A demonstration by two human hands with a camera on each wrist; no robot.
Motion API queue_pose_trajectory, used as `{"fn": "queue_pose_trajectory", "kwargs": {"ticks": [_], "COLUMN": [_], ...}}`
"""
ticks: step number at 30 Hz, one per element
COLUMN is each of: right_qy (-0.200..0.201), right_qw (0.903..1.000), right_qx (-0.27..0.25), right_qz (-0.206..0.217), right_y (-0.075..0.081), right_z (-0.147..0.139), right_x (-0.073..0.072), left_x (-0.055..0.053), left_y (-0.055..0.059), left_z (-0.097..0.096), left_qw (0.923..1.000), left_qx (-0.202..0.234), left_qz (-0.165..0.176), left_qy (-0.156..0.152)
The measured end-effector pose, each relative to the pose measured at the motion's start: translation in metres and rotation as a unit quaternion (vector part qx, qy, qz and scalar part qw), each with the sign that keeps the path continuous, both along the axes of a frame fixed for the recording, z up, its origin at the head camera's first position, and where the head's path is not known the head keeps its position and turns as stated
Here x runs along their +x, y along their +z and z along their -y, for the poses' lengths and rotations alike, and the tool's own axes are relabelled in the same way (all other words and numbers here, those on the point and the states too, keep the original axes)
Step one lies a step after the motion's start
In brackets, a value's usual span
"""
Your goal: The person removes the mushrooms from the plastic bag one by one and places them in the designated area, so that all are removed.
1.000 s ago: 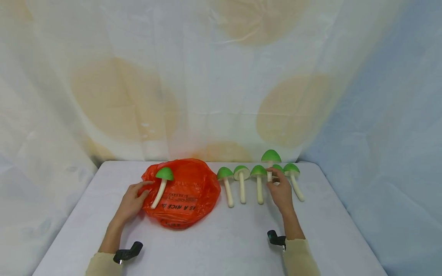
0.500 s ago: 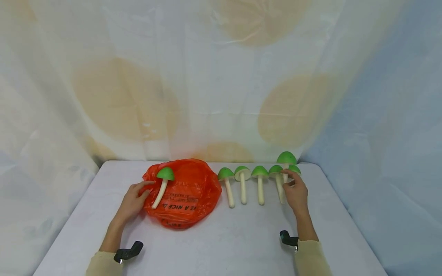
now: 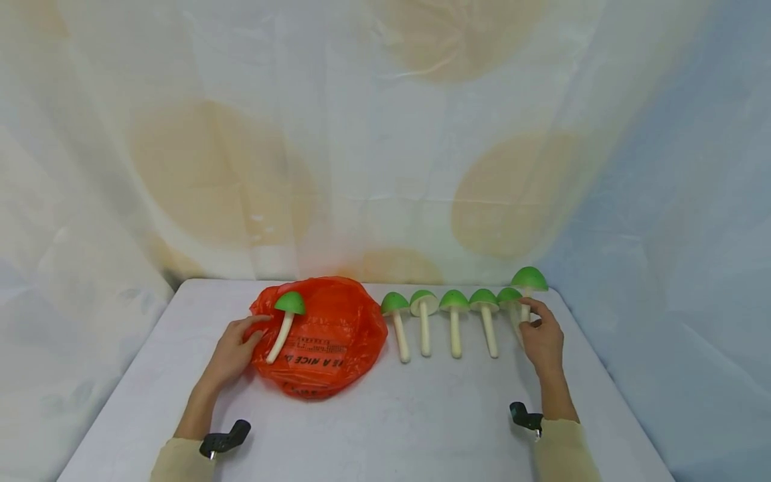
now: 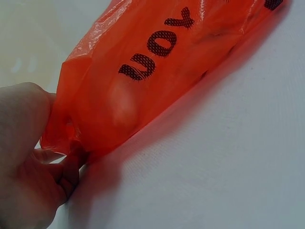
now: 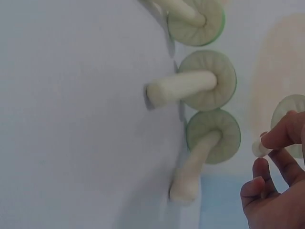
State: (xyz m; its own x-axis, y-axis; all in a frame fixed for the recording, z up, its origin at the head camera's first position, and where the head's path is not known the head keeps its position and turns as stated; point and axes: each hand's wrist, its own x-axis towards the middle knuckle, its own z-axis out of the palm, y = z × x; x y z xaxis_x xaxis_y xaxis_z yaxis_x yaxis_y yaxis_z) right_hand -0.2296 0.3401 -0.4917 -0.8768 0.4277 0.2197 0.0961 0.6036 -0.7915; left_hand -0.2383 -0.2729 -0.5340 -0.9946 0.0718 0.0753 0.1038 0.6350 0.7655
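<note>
My left hand [image 3: 230, 351] pinches the left edge of a red plastic bag [image 3: 358, 328]; in the left wrist view, thumb and fingers close on its thin film. On the bag lies a toy-like mushroom [image 3: 290, 304] with a green cap and pale stem. Another green-capped mushroom [image 3: 529, 278] is upright in my right hand [image 3: 547, 338], held by the stem between thumb and fingers. It partly covers the rightmost mushroom [image 3: 509, 295] of the row. The right wrist view shows the end of the held stem and part of its cap [image 5: 281, 112] behind the fingers.
Several matching mushrooms lie side by side right of the bag, caps toward the back, such as one mushroom [image 3: 455, 328] near the middle. They rest on a white table [image 3: 385, 435]. Behind it hangs a pale curtain [image 3: 373, 167] with tan circles; a bluish sheet [image 3: 674, 268] stands at the right.
My right hand has moved to the right along the row with the held mushroom, uncovering mushrooms to its left. My left hand, the bag and the mushroom on it stay put.
</note>
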Motion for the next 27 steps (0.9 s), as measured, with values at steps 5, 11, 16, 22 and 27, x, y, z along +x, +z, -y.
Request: {"fn": "queue_pose_trajectory", "kwargs": {"ticks": [5, 11, 16, 22, 27], "right_qy": [-0.006, -0.009, -0.028, -0.016, -0.004], "right_qw": [0.9999, 0.9989, 0.9979, 0.9972, 0.9945], "right_qx": [0.011, 0.032, 0.041, 0.032, 0.041], "right_qz": [0.01, 0.033, 0.042, 0.066, 0.096], "right_y": [-0.002, -0.01, -0.016, -0.018, -0.02], "right_z": [-0.015, -0.034, -0.047, -0.056, -0.063], "right_x": [-0.001, -0.002, -0.003, -0.001, -0.002], "left_x": [0.0, 0.001, 0.001, 0.001, 0.001], "left_y": [0.0, -0.003, -0.003, -0.002, -0.002], "left_z": [0.0, 0.001, 0.001, 0.001, 0.001], "left_qw": [1.0, 0.9999, 0.9999, 0.9999, 0.9999], "left_qx": [0.0, -0.004, -0.002, -0.001, 0.003], "left_qz": [0.009, 0.01, 0.011, 0.011, 0.012], "left_qy": [0.002, 0.005, 0.003, 0.005, 0.007]}}
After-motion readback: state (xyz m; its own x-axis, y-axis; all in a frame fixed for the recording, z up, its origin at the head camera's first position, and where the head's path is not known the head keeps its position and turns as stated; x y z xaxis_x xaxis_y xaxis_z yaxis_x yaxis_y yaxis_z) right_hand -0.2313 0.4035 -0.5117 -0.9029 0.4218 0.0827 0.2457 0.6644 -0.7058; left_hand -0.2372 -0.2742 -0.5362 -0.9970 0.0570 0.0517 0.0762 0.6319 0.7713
